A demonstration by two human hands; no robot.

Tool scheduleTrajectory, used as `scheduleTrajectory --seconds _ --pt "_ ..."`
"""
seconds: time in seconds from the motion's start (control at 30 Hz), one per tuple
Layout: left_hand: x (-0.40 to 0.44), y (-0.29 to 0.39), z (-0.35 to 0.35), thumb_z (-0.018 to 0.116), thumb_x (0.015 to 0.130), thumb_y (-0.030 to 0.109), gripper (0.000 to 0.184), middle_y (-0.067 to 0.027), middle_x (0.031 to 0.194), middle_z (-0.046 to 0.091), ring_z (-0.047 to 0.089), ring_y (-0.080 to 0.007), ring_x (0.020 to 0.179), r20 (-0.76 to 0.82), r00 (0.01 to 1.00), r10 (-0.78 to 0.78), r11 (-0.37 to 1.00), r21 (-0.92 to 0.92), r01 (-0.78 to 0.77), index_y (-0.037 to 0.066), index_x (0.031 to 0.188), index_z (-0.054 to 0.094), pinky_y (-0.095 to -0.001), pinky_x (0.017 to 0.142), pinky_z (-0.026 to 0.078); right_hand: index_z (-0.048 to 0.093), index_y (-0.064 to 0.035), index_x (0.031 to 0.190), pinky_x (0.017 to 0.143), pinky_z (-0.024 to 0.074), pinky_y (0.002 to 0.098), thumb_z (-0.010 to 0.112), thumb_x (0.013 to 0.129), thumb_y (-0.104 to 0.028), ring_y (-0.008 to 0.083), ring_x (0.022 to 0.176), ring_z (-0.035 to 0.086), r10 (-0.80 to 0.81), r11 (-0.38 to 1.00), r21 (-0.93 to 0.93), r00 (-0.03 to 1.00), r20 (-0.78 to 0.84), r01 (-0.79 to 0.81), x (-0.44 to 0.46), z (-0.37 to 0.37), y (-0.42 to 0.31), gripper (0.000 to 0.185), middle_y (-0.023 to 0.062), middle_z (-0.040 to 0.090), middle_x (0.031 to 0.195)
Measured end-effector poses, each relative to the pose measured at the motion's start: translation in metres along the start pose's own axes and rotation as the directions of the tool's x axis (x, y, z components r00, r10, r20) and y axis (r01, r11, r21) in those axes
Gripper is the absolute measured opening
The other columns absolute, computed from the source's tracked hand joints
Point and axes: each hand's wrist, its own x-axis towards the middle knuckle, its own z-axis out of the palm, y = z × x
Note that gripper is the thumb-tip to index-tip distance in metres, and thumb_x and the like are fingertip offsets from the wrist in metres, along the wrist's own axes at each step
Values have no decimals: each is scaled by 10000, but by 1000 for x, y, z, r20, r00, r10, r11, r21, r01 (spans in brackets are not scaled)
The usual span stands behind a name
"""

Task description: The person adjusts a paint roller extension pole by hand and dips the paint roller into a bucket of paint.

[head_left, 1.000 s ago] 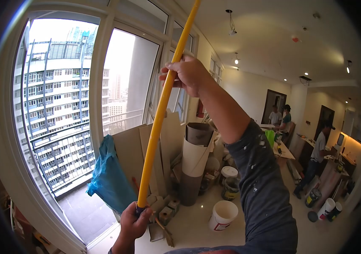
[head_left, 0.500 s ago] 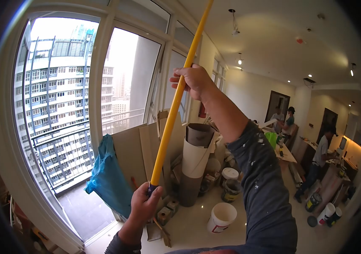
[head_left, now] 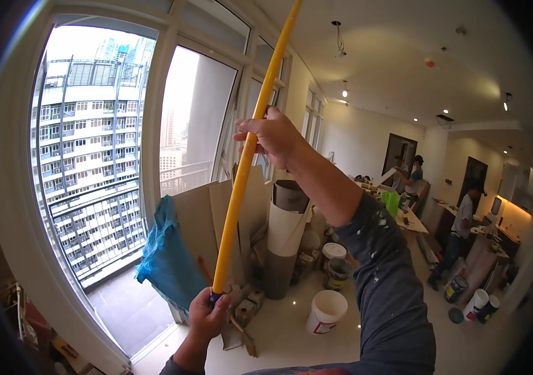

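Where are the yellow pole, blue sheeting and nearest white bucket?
Yellow pole (head_left: 234, 212): head view, middle of shaft.
Blue sheeting (head_left: 171, 262): head view, middle of drape.
Nearest white bucket (head_left: 316, 320): head view, outer wall.

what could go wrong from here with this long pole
The yellow pole runs up out of view, so its top might hit the ceiling or the hanging light. If the left grip, low on the pole, slipped, the pole could swing into the window. The open white bucket on the floor ahead might be tripped over.
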Motion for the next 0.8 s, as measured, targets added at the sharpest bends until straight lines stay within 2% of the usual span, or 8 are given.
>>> scheduleTrajectory --seconds 0.07,0.17,0.37,0.57,0.8 --pt "-17 5 -15 689 904 235 218 9 675 557 506 -74 629 27 998 -55 992 -111 58 40 849 608 -252 603 430 356 59 1279 862 569 418 710 881 -159 275 1018 653 -7 1000 -16 1000 27 8 -12 17 -7 576 198 566 1137" --pt "-38 -3 -35 666 913 195 177 15 676 556 506 -60 606 -6 1000 25 998 -63 -26 42 849 604 -242 579 427 336 64 1297 882 565 425 721 880 -176 283 1034 651 -4 998 -62 999 42 7 -33 40 -20 616 207 557 1129" --pt "-81 2 -74 653 920 168 144 34 640 536 495 -55 557 -20 1000 -15 999 -52 14 37 884 602 -239 535 409 319 62 1314 908 552 427 723 884 -197 287 1051 651 -19 992 -123 995 101 31 -70 80 -45 645 201 565 1134" --pt "-116 23 -95 644 920 139 111 37 617 530 480 -36 512 11 996 -88 975 -201 89 36 920 602 -211 484 399 297 69 1339 921 550 406 722 892 -239 285 1098 646 -42 986 -151 981 189 71 -103 102 -69 690 193 589 1128" --pt "-140 31 -117 643 917 124 111 21 617 542 486 -47 484 -4 994 -113 964 -241 108 22 957 622 -215 459 406 235 73 1387 905 571 401 728 897 -268 291 1086 652 -63 983 -145 953 296 110 -118 116 -78 774 194 597 1117"
